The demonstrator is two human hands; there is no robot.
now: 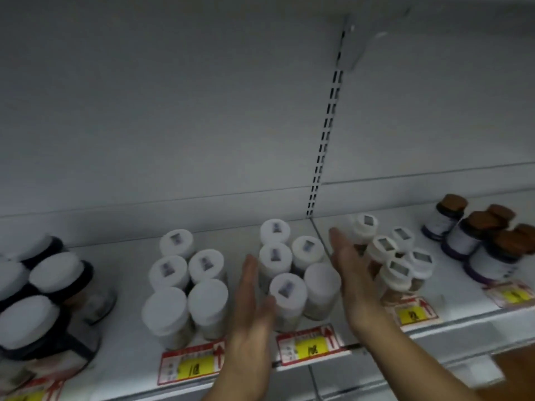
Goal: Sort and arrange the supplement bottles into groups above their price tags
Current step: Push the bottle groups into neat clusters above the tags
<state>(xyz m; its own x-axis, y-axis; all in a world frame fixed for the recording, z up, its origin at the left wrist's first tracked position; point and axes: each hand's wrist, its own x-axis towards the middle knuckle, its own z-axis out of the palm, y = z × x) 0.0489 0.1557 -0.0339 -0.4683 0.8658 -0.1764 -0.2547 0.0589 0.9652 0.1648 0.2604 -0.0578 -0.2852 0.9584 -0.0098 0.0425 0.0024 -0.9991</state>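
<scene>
1. Centrally, the white-capped bottle group (292, 267) stands upright above its price tag (311, 344), between both hands.
2. Left hand (252, 299): flat, fingers straight, against the group's left side.
3. Right hand (351, 273): flat, just beside its right side; small-capped bottles (396, 256) behind.

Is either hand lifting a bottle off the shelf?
No. Both the left hand and right hand are flat and open beside the middle bottles, which stand on the shelf.
</scene>
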